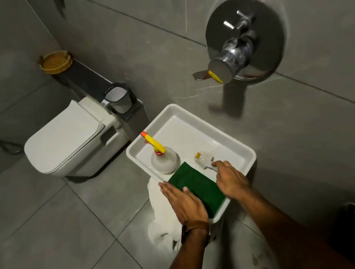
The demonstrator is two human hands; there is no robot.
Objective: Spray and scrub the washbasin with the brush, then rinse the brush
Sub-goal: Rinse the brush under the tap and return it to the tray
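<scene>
A white rectangular washbasin [191, 111] stands below me. Inside it at the left is a translucent spray bottle [165, 160] with a yellow trigger and an orange nozzle. A small brush [204, 160] with white bristles and a clear handle lies in the basin's middle. A green cloth [196, 184] is draped over the near rim. My right hand [231, 180] reaches over the cloth, its fingertips at the brush handle; a firm grip cannot be seen. My left hand [184, 201] lies flat, fingers straight, on the cloth's left edge and the rim.
A chrome wall tap [237, 49] on a round plate sticks out above the basin at the right. A white toilet [67, 141] with its lid down stands to the left, with a grey cup [118, 100] and a woven basket [56, 62] on the ledge behind. A white cloth [162, 223] hangs under the basin.
</scene>
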